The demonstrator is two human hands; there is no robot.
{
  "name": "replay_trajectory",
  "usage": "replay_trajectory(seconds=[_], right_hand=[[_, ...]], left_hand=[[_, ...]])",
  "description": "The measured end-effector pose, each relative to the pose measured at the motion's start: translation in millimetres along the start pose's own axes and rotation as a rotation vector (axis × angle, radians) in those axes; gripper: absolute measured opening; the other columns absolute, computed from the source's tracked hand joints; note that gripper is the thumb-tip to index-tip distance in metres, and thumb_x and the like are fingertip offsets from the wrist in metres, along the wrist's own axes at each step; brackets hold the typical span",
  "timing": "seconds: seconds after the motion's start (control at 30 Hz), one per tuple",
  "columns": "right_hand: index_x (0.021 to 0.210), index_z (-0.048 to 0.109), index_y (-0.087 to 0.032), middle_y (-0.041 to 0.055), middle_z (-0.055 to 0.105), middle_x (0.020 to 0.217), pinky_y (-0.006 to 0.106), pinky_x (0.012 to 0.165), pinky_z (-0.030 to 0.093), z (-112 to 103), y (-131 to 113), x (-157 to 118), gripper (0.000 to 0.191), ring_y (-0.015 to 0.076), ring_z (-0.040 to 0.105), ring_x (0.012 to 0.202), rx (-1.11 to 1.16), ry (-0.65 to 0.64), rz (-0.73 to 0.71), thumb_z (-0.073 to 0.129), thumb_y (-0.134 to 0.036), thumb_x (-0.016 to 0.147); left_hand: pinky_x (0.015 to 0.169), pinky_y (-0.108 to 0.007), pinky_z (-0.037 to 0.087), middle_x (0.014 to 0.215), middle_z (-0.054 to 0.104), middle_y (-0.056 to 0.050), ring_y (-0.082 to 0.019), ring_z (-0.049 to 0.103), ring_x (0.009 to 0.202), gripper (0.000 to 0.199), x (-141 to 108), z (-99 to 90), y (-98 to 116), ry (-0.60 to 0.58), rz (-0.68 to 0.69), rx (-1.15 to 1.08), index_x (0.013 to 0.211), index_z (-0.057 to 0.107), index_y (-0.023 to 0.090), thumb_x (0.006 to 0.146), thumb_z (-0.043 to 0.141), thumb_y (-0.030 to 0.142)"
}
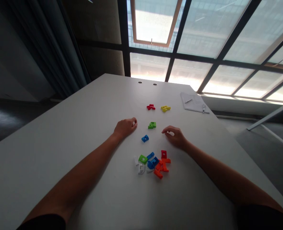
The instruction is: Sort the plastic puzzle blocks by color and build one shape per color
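My left hand (pixel 126 127) rests on the white table, fingers curled in with nothing visible in them. My right hand (pixel 175 136) lies across from it, thumb and fingertips curved together in a loop around bare space. Between the hands are a green piece (pixel 152 125) and a blue piece (pixel 145 138). Farther off sit a red piece (pixel 150 107) and a yellow piece (pixel 165 108). Nearer to me is a loose pile with a light green piece (pixel 143 159), blue pieces (pixel 153 163), orange pieces (pixel 164 164), a red piece (pixel 164 154) and white pieces (pixel 141 168).
Papers (pixel 194 103) with pens on them lie near the right edge of the white table (pixel 103 105). Two round holes are set near its far edge. Beyond stand large windows (pixel 194 32), with a dark curtain (pixel 48 41) on the left.
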State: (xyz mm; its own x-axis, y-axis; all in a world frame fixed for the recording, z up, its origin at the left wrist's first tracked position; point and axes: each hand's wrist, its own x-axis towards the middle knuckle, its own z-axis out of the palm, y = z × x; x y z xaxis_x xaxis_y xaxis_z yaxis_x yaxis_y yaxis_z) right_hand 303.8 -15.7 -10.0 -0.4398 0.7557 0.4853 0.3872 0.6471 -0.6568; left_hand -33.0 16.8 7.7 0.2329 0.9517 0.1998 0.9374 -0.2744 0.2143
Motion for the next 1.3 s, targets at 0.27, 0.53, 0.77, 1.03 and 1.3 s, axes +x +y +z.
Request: replay_trajectory(seconds=[0.27,0.53,0.77,1.03,1.3], right_hand=[[0.115,0.081,-0.025,0.0096,0.076,0.121,0.04,0.1,0.054,-25,-48,-38,0.024,0.0231,0.067,0.113,0.105,-0.5,-0.132,0.059,-0.024,0.105],[0.108,0.08,-0.024,0.0105,0.077,0.116,0.042,0.097,0.054,-36,-24,-29,0.025,0.0251,0.069,0.107,-0.15,-0.353,-0.05,0.071,-0.046,0.101],[0.107,0.076,-0.023,0.0094,0.077,0.108,0.038,0.09,0.053,-32,7,-15,0.012,0.0235,0.069,0.094,-0.401,-0.169,0.042,0.069,-0.03,0.1],[0.114,0.076,-0.019,0.0122,0.078,0.118,0.038,0.096,0.044,-9,24,53,0.02,0.027,0.064,0.106,-0.756,-0.17,0.112,0.059,-0.024,0.105],[0.117,0.078,-0.015,0.0178,0.076,0.12,0.041,0.1,0.038,15,41,122,0.038,0.0302,0.058,0.114,-0.944,-0.231,0.199,0.042,-0.016,0.107]], left_hand=[[0.069,-0.031,0.046,0.093,0.079,-0.003,-0.024,0.072,0.082,0.023,0,0.5,0,0.004,-0.019,-0.002,0.106,0.07,0.029,0.099,0.053,0.042],[0.07,-0.03,0.047,0.092,0.079,-0.003,-0.023,0.072,0.082,0.024,-1,-0.9,0,-0.008,-0.026,-0.002,0.107,0.07,0.028,0.099,0.052,0.042],[0.07,-0.03,0.048,0.091,0.078,-0.003,-0.024,0.072,0.082,0.025,1,1.1,0,-0.005,-0.024,0.004,0.107,0.071,0.028,0.098,0.052,0.042],[0.069,-0.03,0.045,0.089,0.078,-0.002,-0.024,0.071,0.08,0.022,2,2.9,-1,-0.003,-0.029,-0.001,0.106,0.069,0.03,0.098,0.053,0.043],[0.071,-0.03,0.048,0.09,0.078,-0.002,-0.023,0.071,0.08,0.024,0,-0.1,0,-0.02,-0.027,-0.01,0.108,0.071,0.029,0.099,0.053,0.042]])
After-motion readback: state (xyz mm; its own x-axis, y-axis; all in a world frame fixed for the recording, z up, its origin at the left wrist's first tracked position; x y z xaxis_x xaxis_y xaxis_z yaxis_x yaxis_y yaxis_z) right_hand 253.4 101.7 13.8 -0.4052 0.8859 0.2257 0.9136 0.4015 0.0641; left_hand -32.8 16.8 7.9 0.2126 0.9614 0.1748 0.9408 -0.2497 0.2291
